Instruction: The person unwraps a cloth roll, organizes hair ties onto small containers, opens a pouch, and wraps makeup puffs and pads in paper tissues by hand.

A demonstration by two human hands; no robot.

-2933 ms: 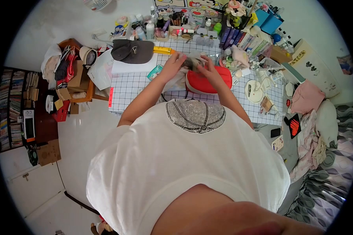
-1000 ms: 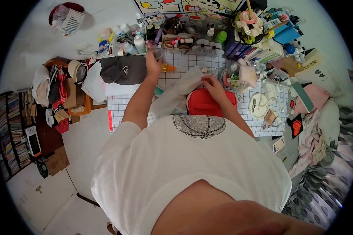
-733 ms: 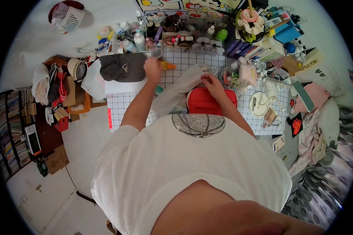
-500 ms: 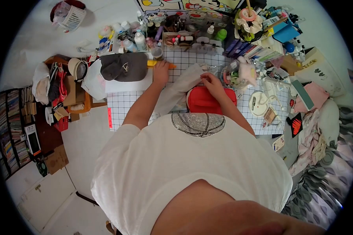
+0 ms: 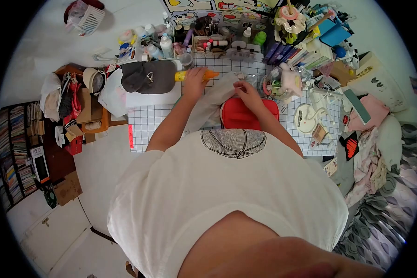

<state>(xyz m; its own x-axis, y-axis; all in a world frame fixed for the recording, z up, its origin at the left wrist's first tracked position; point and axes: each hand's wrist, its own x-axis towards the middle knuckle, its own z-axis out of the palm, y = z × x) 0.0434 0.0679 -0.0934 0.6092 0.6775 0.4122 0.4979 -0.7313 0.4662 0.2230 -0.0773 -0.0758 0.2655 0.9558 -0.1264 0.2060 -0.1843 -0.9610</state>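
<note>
My left hand [image 5: 195, 79] is closed around a yellow bottle [image 5: 180, 75] with an orange tip, which lies sideways just right of a dark grey cap [image 5: 149, 77]. My right hand [image 5: 248, 95] is over the far edge of a red zip pouch [image 5: 248, 114]. Its fingers are bent together by the upper end of a whitish translucent sheet or bag [image 5: 211, 103]; what they pinch, if anything, is too small to make out. That sheet runs slantwise between my forearms.
Bottles and cosmetics [image 5: 166, 46] line the back of the gridded table [image 5: 146, 123]. A clear container with a pink plush toy [image 5: 291, 83] stands to the right, near a white round-based stand [image 5: 306, 119]. Books [image 5: 306, 58] fill the back right corner.
My left hand has moved a little away from me and to the right, and the yellow bottle has shifted with it. My right hand has moved only slightly.
</note>
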